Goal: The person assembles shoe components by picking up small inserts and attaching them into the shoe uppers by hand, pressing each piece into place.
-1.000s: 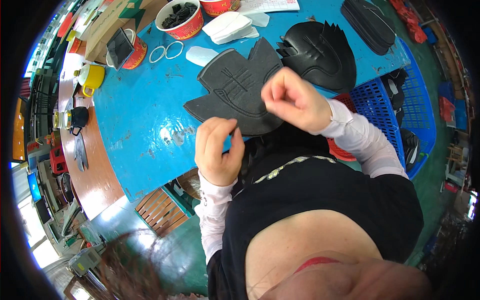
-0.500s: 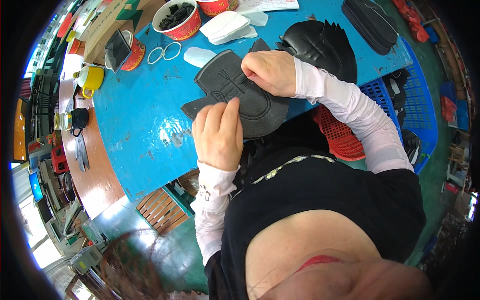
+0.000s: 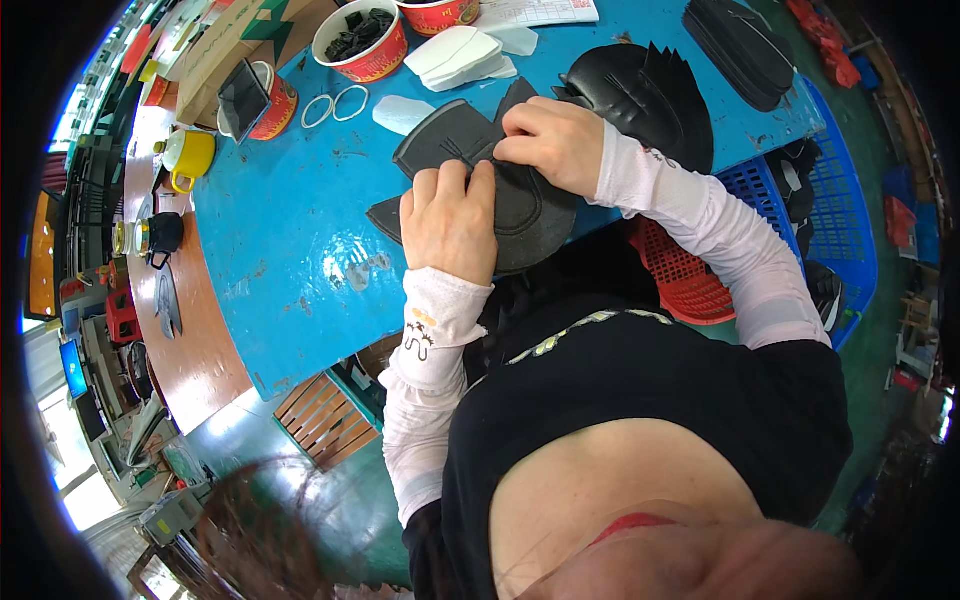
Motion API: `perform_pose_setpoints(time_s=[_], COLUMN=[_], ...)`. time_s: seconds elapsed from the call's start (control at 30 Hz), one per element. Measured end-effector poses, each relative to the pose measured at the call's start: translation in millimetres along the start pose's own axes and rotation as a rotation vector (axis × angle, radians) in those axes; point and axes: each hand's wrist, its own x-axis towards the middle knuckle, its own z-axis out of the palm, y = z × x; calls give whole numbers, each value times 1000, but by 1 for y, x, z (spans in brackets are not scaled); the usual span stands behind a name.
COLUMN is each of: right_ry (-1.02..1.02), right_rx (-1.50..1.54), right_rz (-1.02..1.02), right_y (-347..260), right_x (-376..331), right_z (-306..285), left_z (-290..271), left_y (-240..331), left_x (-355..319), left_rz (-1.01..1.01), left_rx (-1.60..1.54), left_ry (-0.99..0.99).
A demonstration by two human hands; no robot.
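Observation:
A black moulded foam piece [image 3: 527,225] with grooved lines and pointed side flaps lies at the near edge of the blue table. My left hand [image 3: 452,220] rests on its left part, fingers bent and closed on the foam. From the right, my right hand [image 3: 556,146] pinches the middle of the piece, fingertips close to those of the left. The foam bulges up between the two hands. Whatever small thing may be under the fingertips is hidden. Beyond my right hand lies a stack of shiny black moulded pieces [image 3: 640,100] with pointed tips.
On the blue table [image 3: 290,220] stand a tub of black bits [image 3: 362,48], white sheets [image 3: 460,58], two white rings [image 3: 350,102] and a tub with a dark phone-like slab [image 3: 242,100]. Black flat pieces [image 3: 740,50] are stacked far right. Blue [image 3: 840,220] and red baskets [image 3: 685,275] stand below.
My left hand has moved up and right onto the middle of the foam piece, closer to my right hand. The right hand has shifted slightly right, and the foam now bends up between them.

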Motion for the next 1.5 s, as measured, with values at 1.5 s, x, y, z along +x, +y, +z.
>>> perform_pose_setpoints(time_s=[1.5], right_ry=[-42], right_rx=[368], right_rz=[13], right_y=[-15], right_x=[30], right_z=[16], left_z=[-12], left_y=[-16], left_x=[-57], left_rz=[-210], left_rx=[-419], left_ry=[202])
